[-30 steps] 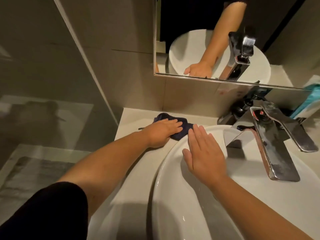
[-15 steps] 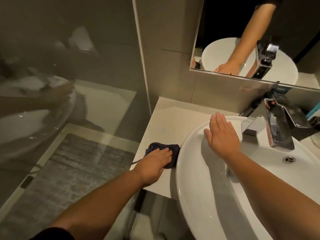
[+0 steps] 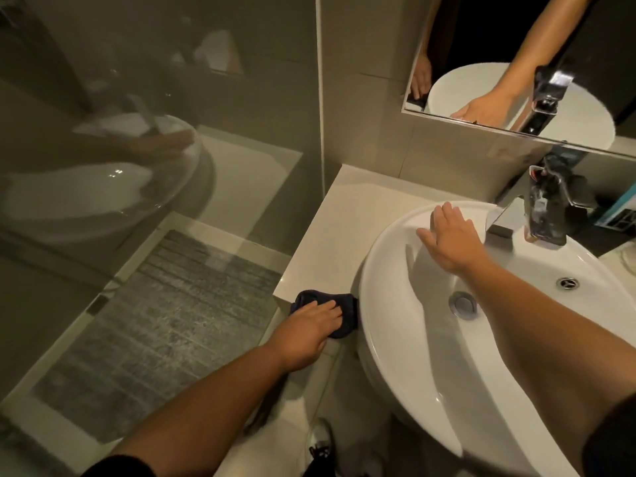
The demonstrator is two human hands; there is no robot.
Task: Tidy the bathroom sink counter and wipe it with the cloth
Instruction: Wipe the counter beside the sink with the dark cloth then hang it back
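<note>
A dark blue cloth [image 3: 346,306] lies bunched at the front edge of the pale counter [image 3: 347,218], right against the white basin [image 3: 406,346]. My left hand [image 3: 306,333] presses down on the cloth, fingers over it. My right hand [image 3: 451,237] rests flat, fingers together, on the basin's far rim next to the chrome tap [image 3: 547,206]. It holds nothing.
A glass shower screen [image 3: 155,149] stands left of the counter, with a grey mat [image 3: 161,325] on the floor behind it. A mirror [image 3: 516,63] hangs above the tap. A teal box [image 3: 619,215] sits at the far right. My shoe [image 3: 320,442] shows below the basin.
My left hand has dragged the cloth from the back of the counter toward me to its front edge. The right hand stays on the basin rim. The view has swung left.
</note>
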